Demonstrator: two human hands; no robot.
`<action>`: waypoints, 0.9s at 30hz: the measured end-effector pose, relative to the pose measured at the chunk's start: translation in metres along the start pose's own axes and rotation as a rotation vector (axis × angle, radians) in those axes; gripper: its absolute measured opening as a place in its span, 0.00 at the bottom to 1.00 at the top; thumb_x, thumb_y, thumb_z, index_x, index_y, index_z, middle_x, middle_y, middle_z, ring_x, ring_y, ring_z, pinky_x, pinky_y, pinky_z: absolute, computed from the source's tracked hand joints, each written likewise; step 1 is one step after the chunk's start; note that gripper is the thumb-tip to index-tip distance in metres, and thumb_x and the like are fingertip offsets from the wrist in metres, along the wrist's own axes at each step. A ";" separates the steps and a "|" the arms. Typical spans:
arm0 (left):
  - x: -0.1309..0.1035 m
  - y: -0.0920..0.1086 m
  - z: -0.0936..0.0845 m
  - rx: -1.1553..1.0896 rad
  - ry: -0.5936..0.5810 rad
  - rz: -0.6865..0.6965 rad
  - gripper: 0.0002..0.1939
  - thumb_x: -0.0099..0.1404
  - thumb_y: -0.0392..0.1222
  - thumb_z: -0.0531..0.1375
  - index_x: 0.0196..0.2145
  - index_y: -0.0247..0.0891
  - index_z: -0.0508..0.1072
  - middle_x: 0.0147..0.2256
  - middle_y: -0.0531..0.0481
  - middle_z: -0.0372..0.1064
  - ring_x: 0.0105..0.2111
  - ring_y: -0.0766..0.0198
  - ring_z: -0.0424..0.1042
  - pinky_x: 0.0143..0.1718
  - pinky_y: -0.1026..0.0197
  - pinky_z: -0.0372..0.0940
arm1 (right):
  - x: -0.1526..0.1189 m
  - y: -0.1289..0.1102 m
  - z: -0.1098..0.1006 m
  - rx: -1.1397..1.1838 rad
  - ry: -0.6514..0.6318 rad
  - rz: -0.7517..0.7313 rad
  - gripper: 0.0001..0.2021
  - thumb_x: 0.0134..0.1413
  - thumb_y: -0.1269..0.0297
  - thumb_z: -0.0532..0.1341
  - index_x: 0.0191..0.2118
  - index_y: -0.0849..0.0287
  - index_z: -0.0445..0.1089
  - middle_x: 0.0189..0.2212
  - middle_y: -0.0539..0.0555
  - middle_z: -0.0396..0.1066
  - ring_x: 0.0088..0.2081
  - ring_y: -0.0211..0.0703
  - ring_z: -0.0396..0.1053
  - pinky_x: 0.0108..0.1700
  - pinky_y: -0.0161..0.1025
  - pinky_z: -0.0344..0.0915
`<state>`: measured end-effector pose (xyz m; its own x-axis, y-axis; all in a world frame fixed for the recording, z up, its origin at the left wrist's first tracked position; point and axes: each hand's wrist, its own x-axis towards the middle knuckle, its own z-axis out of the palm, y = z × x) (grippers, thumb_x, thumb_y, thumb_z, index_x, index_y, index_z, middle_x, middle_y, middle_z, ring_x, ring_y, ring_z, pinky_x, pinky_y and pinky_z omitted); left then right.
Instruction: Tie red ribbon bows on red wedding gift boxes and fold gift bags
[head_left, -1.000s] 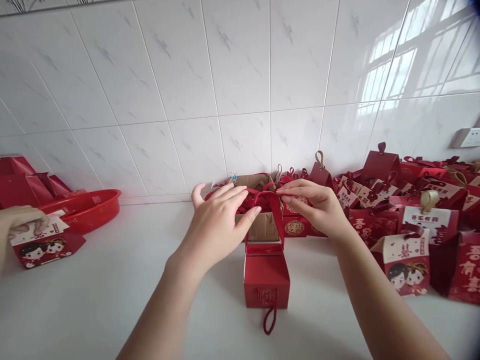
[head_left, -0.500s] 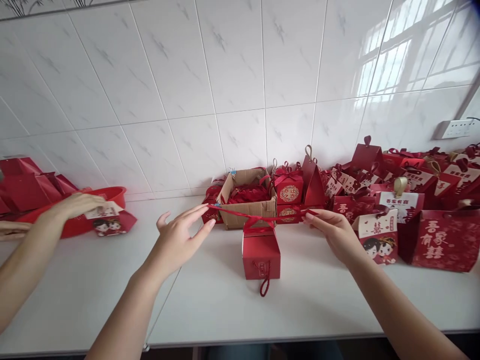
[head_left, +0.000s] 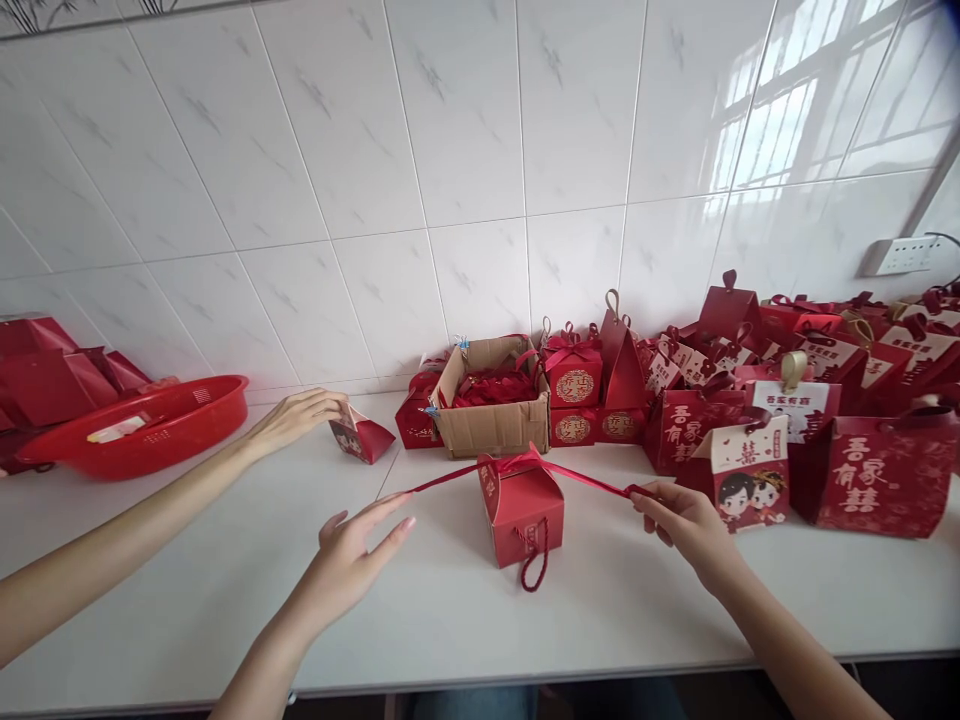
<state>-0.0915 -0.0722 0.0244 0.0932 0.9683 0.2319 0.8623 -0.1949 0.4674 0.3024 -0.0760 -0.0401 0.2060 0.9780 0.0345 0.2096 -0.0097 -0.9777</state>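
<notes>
Pinching ribbon (head_left: 592, 479) in right grip (head_left: 686, 528); in left grip (head_left: 349, 562), apparently holding it between fingers, with thumb spread. Stretching it sidewise over box (head_left: 510, 540), between both grips, behind front edge of bench (head_left: 450, 635).

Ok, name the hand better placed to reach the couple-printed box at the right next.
Probably the right hand: it is right beside the couple-printed box, while the left hand is across the red gift box. Both hands hold the ribbon, though.

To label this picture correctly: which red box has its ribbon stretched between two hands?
The box with the rope loop hanging on its front; its ribbon runs from left hand to right hand. The other boxes show no ribbon stretched so.
</notes>
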 end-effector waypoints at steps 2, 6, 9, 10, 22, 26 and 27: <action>-0.003 -0.001 0.004 -0.012 -0.037 -0.022 0.26 0.63 0.59 0.52 0.53 0.45 0.71 0.54 0.48 0.69 0.57 0.51 0.65 0.58 0.50 0.59 | 0.000 0.003 0.001 -0.008 0.005 0.025 0.15 0.47 0.50 0.61 0.26 0.60 0.68 0.16 0.47 0.62 0.19 0.35 0.52 0.24 0.35 0.49; -0.008 -0.005 0.013 -0.001 -0.089 -0.045 0.26 0.63 0.59 0.52 0.53 0.45 0.71 0.54 0.48 0.69 0.56 0.51 0.65 0.57 0.49 0.60 | 0.001 0.010 0.002 -0.064 -0.006 0.071 0.12 0.45 0.56 0.59 0.21 0.58 0.62 0.15 0.47 0.61 0.19 0.35 0.52 0.23 0.34 0.48; -0.011 -0.014 0.021 0.007 -0.112 -0.058 0.26 0.62 0.59 0.52 0.53 0.47 0.72 0.53 0.49 0.70 0.57 0.50 0.65 0.58 0.48 0.60 | 0.000 0.015 0.000 -0.106 0.011 0.086 0.09 0.42 0.59 0.58 0.19 0.57 0.60 0.14 0.46 0.60 0.19 0.36 0.53 0.23 0.35 0.48; -0.013 -0.018 0.023 0.005 -0.126 -0.067 0.26 0.62 0.59 0.52 0.52 0.47 0.72 0.53 0.49 0.70 0.57 0.50 0.64 0.58 0.48 0.59 | -0.001 0.017 -0.001 -0.115 0.022 0.086 0.09 0.41 0.59 0.57 0.19 0.57 0.60 0.13 0.46 0.59 0.19 0.36 0.54 0.23 0.35 0.48; -0.026 -0.033 0.029 0.170 -0.194 -0.118 0.25 0.65 0.54 0.49 0.56 0.48 0.67 0.60 0.47 0.61 0.62 0.50 0.56 0.63 0.37 0.41 | -0.013 0.030 -0.021 -0.222 0.065 0.046 0.13 0.41 0.52 0.58 0.19 0.56 0.61 0.14 0.46 0.58 0.18 0.37 0.54 0.23 0.36 0.50; -0.024 -0.036 0.028 0.160 -0.215 -0.086 0.23 0.65 0.53 0.49 0.55 0.49 0.68 0.59 0.45 0.62 0.62 0.49 0.56 0.62 0.35 0.40 | -0.011 0.032 -0.022 -0.233 0.072 0.030 0.14 0.45 0.52 0.57 0.19 0.56 0.61 0.14 0.48 0.59 0.17 0.38 0.56 0.21 0.37 0.52; -0.022 -0.036 0.026 0.164 -0.226 -0.080 0.21 0.65 0.53 0.50 0.53 0.49 0.69 0.59 0.46 0.62 0.62 0.49 0.56 0.62 0.35 0.40 | -0.010 0.033 -0.022 -0.254 0.063 0.008 0.13 0.46 0.52 0.57 0.21 0.56 0.63 0.15 0.49 0.62 0.18 0.40 0.59 0.21 0.37 0.55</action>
<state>-0.1120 -0.0826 -0.0204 0.1139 0.9935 -0.0048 0.9385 -0.1060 0.3285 0.3280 -0.0908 -0.0678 0.2657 0.9629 0.0477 0.4393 -0.0769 -0.8951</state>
